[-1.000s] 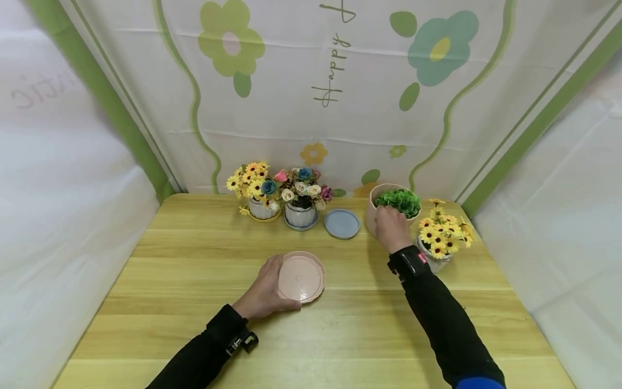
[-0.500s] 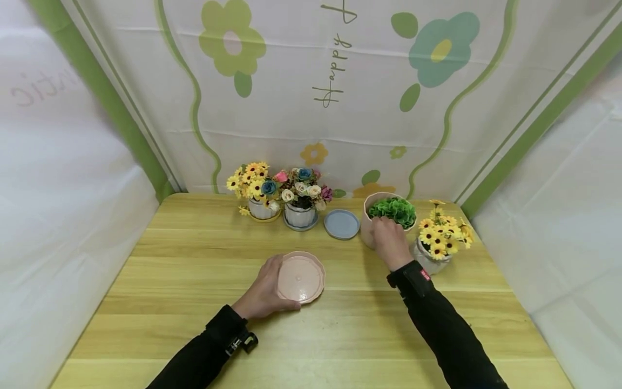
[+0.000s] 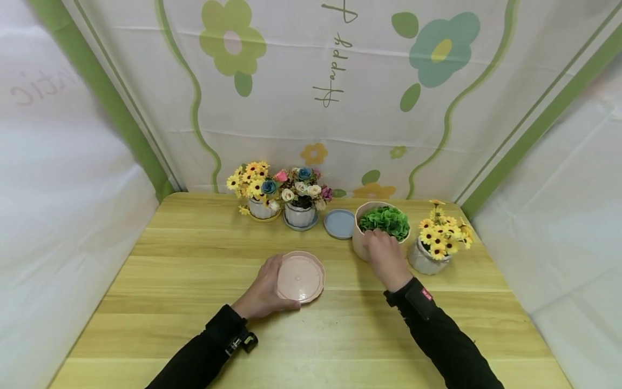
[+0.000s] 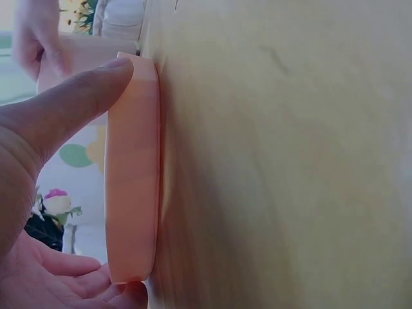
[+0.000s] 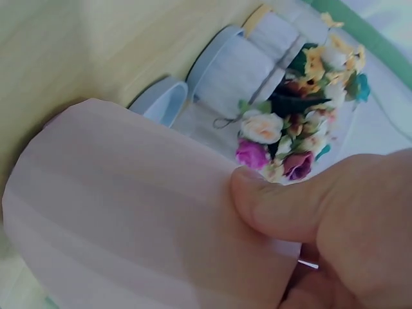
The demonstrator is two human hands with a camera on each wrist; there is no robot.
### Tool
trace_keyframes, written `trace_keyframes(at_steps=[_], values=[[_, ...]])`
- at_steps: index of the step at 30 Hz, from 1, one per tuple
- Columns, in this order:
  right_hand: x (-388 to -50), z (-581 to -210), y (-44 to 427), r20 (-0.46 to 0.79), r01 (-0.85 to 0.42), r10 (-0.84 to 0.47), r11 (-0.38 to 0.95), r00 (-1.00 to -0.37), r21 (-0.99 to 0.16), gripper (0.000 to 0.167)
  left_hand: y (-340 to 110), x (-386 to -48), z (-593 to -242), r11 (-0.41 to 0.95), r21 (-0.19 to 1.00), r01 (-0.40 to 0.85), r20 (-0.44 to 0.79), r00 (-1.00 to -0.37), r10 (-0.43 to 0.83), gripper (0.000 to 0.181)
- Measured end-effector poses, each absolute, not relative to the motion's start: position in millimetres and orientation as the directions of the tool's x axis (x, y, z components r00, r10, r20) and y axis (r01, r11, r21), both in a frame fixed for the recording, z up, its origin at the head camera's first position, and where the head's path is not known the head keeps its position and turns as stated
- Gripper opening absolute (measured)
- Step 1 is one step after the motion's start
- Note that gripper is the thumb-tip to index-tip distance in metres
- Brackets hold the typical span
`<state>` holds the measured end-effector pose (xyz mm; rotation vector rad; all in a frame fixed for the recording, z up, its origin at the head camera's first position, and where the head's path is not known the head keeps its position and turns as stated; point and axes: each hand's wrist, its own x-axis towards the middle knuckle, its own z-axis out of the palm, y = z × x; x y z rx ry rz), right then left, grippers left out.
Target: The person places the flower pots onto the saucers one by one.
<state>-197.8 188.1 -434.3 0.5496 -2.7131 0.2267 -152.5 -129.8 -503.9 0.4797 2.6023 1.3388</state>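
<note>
In the head view my left hand (image 3: pixel 264 289) holds a pale pink saucer (image 3: pixel 301 277) by its rim on the table. Its thumb and fingers lie on opposite sides, as the left wrist view shows of the saucer (image 4: pixel 132 174). My right hand (image 3: pixel 386 256) pinches the near rim of a pale pink flowerpot (image 3: pixel 360 246) filled with a leafy green plant (image 3: pixel 385 221). The right wrist view shows the thumb outside the wall of the pot (image 5: pixel 129 199); the other fingers are mostly hidden. Whether the pot's base touches the table I cannot tell.
A blue-grey saucer (image 3: pixel 338 223) lies just left of the held pot. Two potted plants on saucers, yellow flowers (image 3: pixel 250 181) and mixed roses (image 3: pixel 302 189), stand at the back. A grey pot of yellow daisies (image 3: pixel 427 259) stands to the right. Fabric walls enclose the table.
My right hand has brought the pink pot left and toward me, away from the daisy pot, and it now overlaps the blue-grey saucer's edge in view. The left hand and its saucer stay put.
</note>
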Motion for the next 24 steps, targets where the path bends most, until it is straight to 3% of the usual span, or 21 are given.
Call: trace_keyframes(at_steps=[8,24], values=[[-180,-433,176,0.377,-0.443,-0.386,0.893,-0.842,-0.074,0.011,-129,-153,-503,0.54,0.82,0.189,-0.02,-0.934,0.357,0.131],[-161,-419,150,0.395,-0.505,-0.412,0.846,-0.821,-0.169,0.014,-128,-152,-502,0.546,0.821,0.169,-0.032,-0.94,0.339,0.131]])
